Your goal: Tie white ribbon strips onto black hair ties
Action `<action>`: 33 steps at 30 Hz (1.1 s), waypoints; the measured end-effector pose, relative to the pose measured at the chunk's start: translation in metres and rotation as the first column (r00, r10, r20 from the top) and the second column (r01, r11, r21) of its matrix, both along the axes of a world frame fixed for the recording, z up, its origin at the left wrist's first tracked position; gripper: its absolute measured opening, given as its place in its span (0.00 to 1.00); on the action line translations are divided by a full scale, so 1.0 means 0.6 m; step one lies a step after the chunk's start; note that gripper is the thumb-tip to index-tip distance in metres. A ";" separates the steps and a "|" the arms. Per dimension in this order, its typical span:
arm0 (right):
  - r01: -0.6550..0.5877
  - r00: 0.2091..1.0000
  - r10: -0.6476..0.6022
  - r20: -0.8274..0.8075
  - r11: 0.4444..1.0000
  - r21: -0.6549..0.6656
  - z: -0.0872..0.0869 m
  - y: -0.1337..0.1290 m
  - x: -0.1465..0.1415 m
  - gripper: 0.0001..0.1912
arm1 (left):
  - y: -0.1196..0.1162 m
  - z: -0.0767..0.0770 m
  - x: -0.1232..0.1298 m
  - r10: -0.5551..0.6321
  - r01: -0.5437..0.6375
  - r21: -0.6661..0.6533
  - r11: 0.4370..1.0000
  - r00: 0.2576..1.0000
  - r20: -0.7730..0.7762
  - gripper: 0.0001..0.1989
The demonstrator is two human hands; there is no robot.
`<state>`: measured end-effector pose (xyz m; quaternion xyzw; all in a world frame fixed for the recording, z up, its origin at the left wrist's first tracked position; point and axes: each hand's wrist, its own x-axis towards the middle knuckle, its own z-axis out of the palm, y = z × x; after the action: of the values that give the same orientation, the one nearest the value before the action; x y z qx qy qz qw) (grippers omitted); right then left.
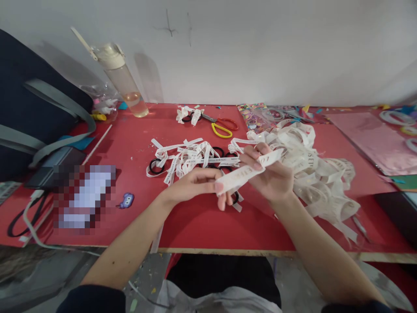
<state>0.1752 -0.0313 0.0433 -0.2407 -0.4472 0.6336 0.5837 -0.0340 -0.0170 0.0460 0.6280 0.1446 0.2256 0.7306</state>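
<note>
A wide white printed ribbon (243, 176) is stretched between my two hands above the table. My left hand (200, 184) pinches its lower left end between thumb and fingers. Towards its upper right end, my right hand (272, 174) holds the ribbon with bent fingers. Beneath and behind my hands lie narrow printed ribbons (177, 163) tangled with black hair ties (157, 166). A large loose heap of wide white ribbon (321, 182) spreads to the right of my right hand.
Scissors (222, 129) with red and yellow handles lie behind the ribbons, beside a finished-looking bow (189, 115). A bottle (125, 82) stands at the back left. A blurred phone (86, 195), a small purple charm (126, 201) and a dark bag (29, 95) are on the left.
</note>
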 end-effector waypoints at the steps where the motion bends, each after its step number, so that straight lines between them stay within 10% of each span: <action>1: 0.078 0.997 -0.078 0.004 0.997 -0.030 0.001 0.005 0.005 0.16 | 0.000 0.001 -0.003 0.030 -0.027 -0.076 0.997 0.999 0.034 0.13; 7: 0.358 0.916 -0.350 0.196 0.934 -0.005 -0.009 0.033 0.035 0.09 | 0.014 -0.006 -0.008 0.272 -0.251 -0.220 0.943 0.960 0.068 0.18; 13: 0.453 0.788 -0.439 0.432 0.888 0.076 -0.025 0.047 0.054 0.22 | 0.043 0.002 -0.034 0.383 -0.390 0.046 0.920 0.865 -0.324 0.21; 19: 0.188 0.264 -0.460 0.848 0.887 0.422 -0.041 0.043 0.058 0.12 | 0.057 0.011 -0.055 0.447 -0.393 0.221 0.893 0.834 -0.323 0.21; 23: -0.019 0.100 -0.439 0.893 0.896 0.443 -0.056 0.047 0.055 0.11 | 0.063 0.010 -0.065 0.484 -0.402 0.286 0.870 0.808 -0.335 0.19; 33: 0.050 0.071 -0.450 0.890 0.893 0.447 -0.052 0.048 0.056 0.05 | 0.063 0.010 -0.070 0.500 -0.238 0.514 0.824 0.732 -0.463 0.20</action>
<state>0.2087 -0.0026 0.0119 -0.5791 -0.7588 0.1252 0.2704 -0.0758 0.0205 0.0519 0.7651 0.4327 0.1933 0.4359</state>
